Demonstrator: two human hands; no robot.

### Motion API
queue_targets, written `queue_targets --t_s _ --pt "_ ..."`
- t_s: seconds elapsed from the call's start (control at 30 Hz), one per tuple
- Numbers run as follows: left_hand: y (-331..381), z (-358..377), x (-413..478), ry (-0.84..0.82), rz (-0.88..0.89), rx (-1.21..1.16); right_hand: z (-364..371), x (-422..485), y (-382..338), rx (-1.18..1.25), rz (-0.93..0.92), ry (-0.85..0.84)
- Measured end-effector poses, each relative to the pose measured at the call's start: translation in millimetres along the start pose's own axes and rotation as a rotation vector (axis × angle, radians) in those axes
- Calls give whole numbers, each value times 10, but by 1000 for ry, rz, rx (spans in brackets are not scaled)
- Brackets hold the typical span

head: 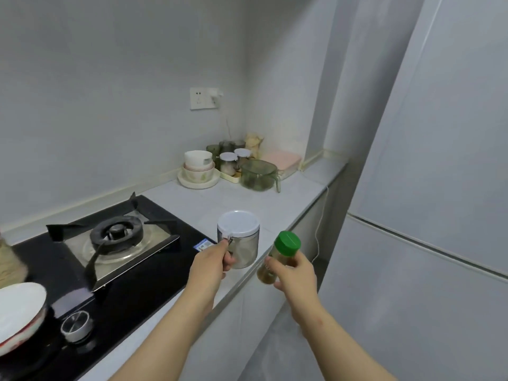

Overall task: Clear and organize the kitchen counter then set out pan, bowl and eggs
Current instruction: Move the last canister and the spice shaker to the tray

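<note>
My left hand (210, 264) grips a clear jar with a white lid (239, 237) by its side handle, above the counter's front edge (247, 273). My right hand (297, 273) holds a small spice bottle with a green cap (279, 255), tilted, just beyond the counter edge. Stacked white bowls on a plate (198, 169) stand in the far corner. A white pan or plate with a red rim (19, 314) sits at the near left on the stove.
A black gas stove (115, 243) with one bare burner fills the left counter. Lidded jars (228, 162), a green glass measuring jug (258, 176) and a pink box (283, 159) crowd the far corner. A fridge (426, 215) stands at the right.
</note>
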State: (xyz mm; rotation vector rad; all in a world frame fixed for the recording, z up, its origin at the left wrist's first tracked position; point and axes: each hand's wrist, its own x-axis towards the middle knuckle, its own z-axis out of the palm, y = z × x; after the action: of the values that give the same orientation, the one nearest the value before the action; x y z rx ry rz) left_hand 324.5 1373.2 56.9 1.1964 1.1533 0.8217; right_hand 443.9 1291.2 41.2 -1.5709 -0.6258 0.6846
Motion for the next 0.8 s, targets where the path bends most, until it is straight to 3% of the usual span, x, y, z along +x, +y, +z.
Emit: queue_targets --t_s 0.47,0.8 --pt "686 867 2152 -15 64 10 160 2425 -504 2 -57 -7" --pt "876 1126 3318 224 23 -46 630 3986 -576 54 -59 -239"
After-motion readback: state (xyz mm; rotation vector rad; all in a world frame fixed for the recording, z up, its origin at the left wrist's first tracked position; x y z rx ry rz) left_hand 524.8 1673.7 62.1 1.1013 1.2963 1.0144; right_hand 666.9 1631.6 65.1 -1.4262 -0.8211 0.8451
